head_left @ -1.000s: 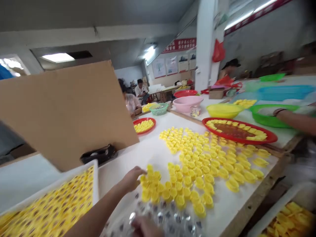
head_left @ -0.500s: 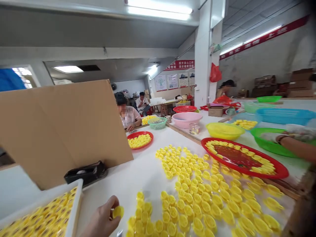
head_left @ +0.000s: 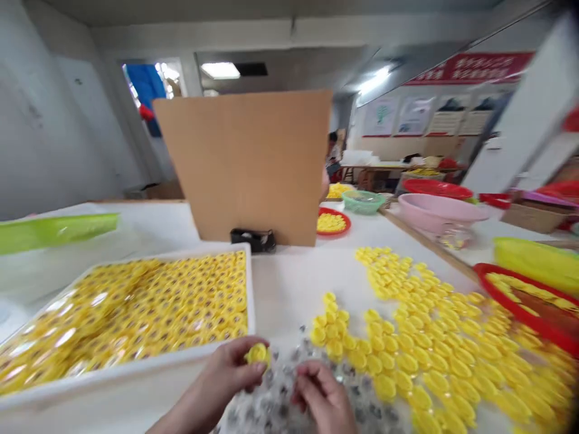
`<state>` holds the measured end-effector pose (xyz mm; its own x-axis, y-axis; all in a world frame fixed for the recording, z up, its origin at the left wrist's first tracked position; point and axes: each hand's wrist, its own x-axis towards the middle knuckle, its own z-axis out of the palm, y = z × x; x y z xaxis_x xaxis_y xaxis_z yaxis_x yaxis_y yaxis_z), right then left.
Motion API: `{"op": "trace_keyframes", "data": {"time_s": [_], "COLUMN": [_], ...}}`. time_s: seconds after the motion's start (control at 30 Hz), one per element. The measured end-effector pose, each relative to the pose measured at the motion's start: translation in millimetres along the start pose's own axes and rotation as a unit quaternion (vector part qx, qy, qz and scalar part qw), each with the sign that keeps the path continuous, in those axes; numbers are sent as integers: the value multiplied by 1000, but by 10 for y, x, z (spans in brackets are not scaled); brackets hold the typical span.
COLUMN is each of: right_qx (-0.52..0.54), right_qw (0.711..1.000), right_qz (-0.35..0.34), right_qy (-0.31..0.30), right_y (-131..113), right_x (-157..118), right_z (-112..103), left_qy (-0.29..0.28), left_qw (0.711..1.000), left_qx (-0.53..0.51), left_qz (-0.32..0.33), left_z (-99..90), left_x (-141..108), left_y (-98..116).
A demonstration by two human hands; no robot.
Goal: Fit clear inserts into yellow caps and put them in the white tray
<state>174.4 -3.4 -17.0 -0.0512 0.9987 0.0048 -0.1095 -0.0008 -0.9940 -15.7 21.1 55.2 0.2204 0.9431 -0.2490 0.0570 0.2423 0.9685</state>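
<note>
The left hand (head_left: 228, 374) pinches a yellow plastic cap (head_left: 257, 354) between thumb and fingers, just above a heap of clear plastic (head_left: 275, 398). The right hand (head_left: 323, 398) lies half-curled on that heap; whether it holds anything cannot be told. Loose caps (head_left: 384, 355) spread across the white table (head_left: 289, 283), beside a white crate (head_left: 136, 361) packed with caps. A cardboard sheet (head_left: 244, 163) stands beyond, with posters (head_left: 420, 117) on the far wall.

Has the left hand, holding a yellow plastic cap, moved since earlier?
Yes: left hand moved from loose yellow caps toward the white tray's near rim.

Left hand (head_left: 228, 371) just beside right hand (head_left: 323, 395)
</note>
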Motion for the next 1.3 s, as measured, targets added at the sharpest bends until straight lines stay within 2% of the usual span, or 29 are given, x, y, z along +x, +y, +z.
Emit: {"op": "trace_keyframes", "data": {"time_s": [0.07,0.13,0.27,0.33,0.43,0.57,0.73,0.87,0.97,1.07,1.17,1.3], "right_qx": [17,0,-70,-101,-136,-218,-316,-365,-379,-382,-381,-387], "right_qw": [1000,998,993,988,982,963,929,902,889,880,880,878], "right_qz": [-23,-44,-22,-8,-18,-62,-89,-104,-125,-159,-179,-185], "right_qy": [3,-34,-96,-114,-132,-142,-170,-206,-225,-233,-221,-211], "right_y": [-90,-246,-518,-573,-587,-613,-740,-850,-916,-957,-968,-957], "right_x": [52,152,367,449,529,569,558,555,552,528,488,451], "right_z": [99,213,468,568,648,668,636,561,497,455,439,434], "left_qy": [-18,-31,-46,-57,-53,-23,-1,-38,-94,-110,-108,-105], "left_qw": [999,996,998,997,996,998,995,997,994,986,987,993], "left_qx": [-47,-78,-4,33,35,36,91,56,-45,-122,-108,-36], "left_qz": [5,11,31,47,66,45,46,39,20,-29,-45,-27], "left_z": [-86,-173,-301,-346,-390,-411,-412,-386,-357,-327,-298,-268], "left_x": [-22,-20,-16,-6,21,65,117,141,151,156,146,115], "left_y": [52,69,41,16,-32,-97,-99,-64,-57,-48,-3,81]}}
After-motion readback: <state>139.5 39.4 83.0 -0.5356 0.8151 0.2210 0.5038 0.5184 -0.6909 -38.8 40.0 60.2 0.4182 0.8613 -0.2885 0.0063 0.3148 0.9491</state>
